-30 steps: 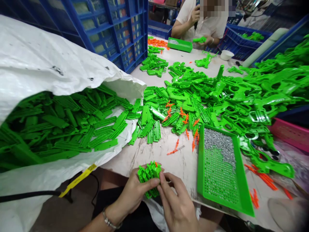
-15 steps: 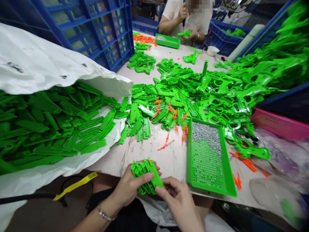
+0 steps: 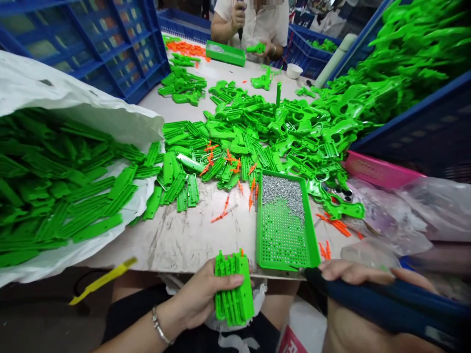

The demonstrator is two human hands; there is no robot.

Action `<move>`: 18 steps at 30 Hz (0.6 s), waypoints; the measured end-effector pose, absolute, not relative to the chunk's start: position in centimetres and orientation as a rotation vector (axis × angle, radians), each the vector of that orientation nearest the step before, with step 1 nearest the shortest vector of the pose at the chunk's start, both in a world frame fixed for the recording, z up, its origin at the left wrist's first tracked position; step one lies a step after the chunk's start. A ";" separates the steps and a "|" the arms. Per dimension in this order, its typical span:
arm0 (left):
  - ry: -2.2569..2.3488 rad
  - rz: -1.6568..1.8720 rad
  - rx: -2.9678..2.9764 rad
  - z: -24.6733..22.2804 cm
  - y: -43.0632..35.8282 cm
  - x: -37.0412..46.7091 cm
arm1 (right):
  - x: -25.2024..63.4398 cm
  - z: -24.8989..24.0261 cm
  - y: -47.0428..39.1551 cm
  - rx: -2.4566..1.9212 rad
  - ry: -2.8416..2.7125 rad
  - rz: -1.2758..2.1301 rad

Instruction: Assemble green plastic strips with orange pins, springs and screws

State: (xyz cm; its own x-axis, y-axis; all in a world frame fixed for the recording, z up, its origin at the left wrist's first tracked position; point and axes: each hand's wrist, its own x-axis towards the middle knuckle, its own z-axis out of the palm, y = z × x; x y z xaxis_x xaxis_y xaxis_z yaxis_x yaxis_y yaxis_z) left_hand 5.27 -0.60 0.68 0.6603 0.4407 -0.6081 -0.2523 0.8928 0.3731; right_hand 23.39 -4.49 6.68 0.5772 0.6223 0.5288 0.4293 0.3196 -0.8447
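My left hand (image 3: 206, 289) is wrapped round a stack of green plastic parts (image 3: 233, 289), thumb across the front piece, with a bit of orange at its top. At the lower right my right hand (image 3: 360, 304) grips a dark blue tool (image 3: 393, 299), whose dark tip points left by the front edge of a green tray (image 3: 316, 245). Small silvery pieces (image 3: 281, 193) cover the tray's far part; its near part shows a grid of holes. Orange parts (image 3: 222, 214), one with a spring, lie on the table left of the tray.
An open white sack (image 3: 140, 122) of green pieces lies at left, below a blue crate (image 3: 110, 44). Green gun-shaped parts (image 3: 324, 117) are heaped centre and right. Across the table a person (image 3: 253, 24) holds a tool and a green part. A pink tray (image 3: 379, 169) sits right.
My right hand has left the green stack, moved right and taken hold of the dark blue tool. The stack in my left hand is now more upright. The view has shifted right.
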 end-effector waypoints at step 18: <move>0.784 0.380 0.274 0.1 -1.0 5.9 | 20.9 3.9 -2.9 -1.161 -0.879 0.244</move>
